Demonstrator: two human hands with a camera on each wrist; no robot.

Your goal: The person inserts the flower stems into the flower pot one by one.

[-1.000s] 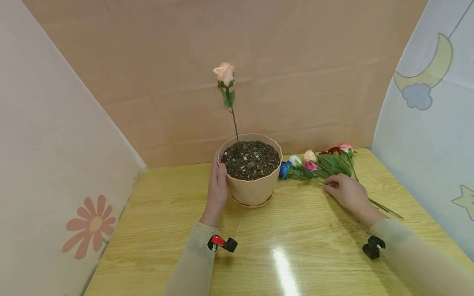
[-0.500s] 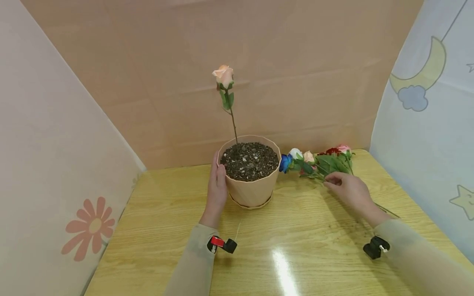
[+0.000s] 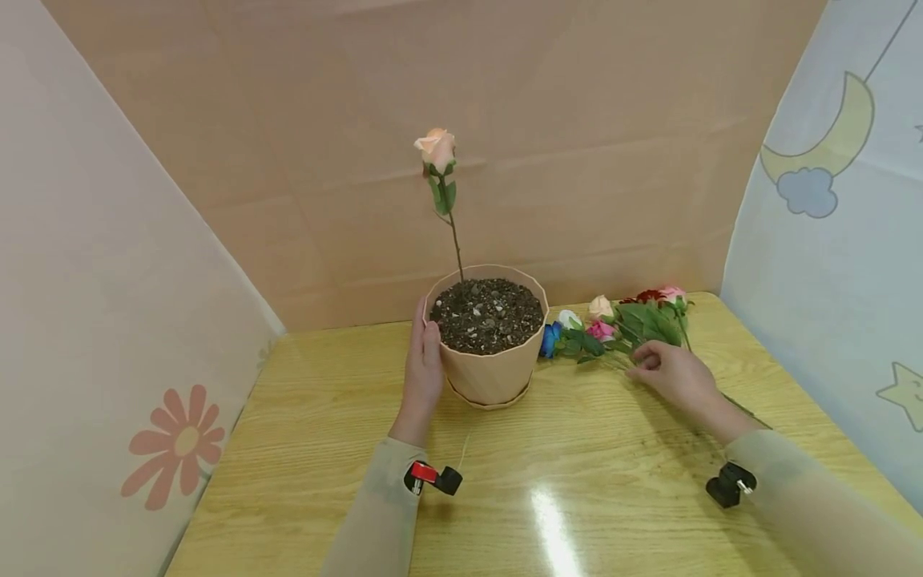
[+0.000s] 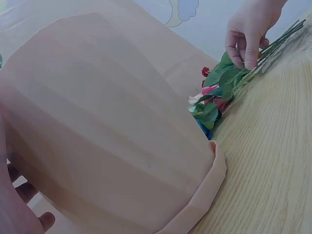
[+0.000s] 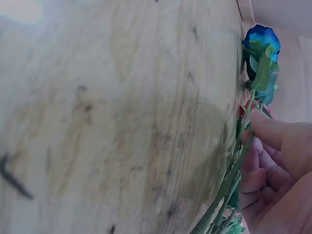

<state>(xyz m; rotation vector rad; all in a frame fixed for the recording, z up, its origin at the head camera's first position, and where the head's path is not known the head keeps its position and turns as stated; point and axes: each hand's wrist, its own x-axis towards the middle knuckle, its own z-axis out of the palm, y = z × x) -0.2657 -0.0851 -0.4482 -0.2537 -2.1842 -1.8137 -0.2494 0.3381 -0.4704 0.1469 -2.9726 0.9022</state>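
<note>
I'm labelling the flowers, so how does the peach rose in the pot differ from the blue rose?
The peach rose is pale; the blue rose is vivid. The peach rose stands in soil, leaning slightly; the blue rose is low beside the pot. Both have green leaves.

Soft, even, warm light fills the head view, and a white streak of glare lies on the table [image 3: 310, 449] between five and six o'clock. A faint shadow spreads on the wood below the right hand [image 3: 678, 377], at four o'clock, where the wide lens seems to stretch the right sleeve [image 3: 815, 493]. In the left wrist view, haze flattens the flowerpot [image 4: 112, 117], darkest toward eight o'clock. The right wrist view is dimmer and bluish, burnt out at ten o'clock, with the close wood grain smeared and the flower stems [image 5: 229, 184] slightly soft
</note>
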